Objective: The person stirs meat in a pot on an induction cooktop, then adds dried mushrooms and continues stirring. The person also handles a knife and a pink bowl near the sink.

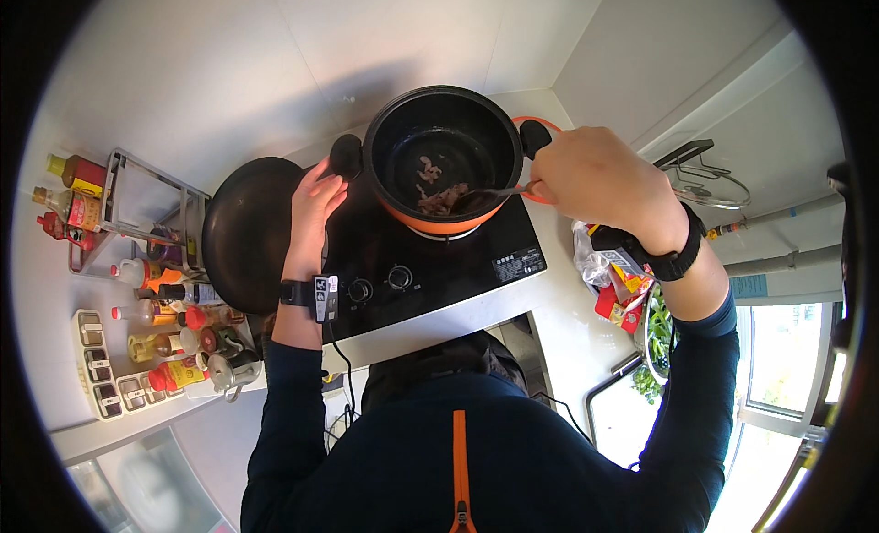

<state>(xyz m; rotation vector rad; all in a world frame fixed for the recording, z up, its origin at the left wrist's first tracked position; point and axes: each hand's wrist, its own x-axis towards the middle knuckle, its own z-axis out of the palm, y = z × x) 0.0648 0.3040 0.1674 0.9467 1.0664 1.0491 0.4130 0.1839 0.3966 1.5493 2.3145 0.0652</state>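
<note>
A deep orange pot (pixel 384 207) with a black inside stands on the right part of the black gas cooktop (pixel 439 279). Small pieces of pinkish meat (pixel 443 198) lie on its bottom, mostly toward the near side. My left hand (pixel 319 196) grips the pot's black left handle (pixel 345 156) with its fingers. In my right hand (pixel 597 179) is the handle of a spatula or spoon (pixel 505 191), whose dark head rests among the meat. My right hand partly hides the pot's right handle (pixel 534 139).
A dark frying pan (pixel 250 234) sits left of the pot. Further left stand several seasoning bottles (pixel 161 313), a metal rack (pixel 147 189) and spice boxes (pixel 99 365). On the right are food packets (pixel 621 292), a colander of greens (pixel 658 334) and a glass lid (pixel 714 189) on the wall.
</note>
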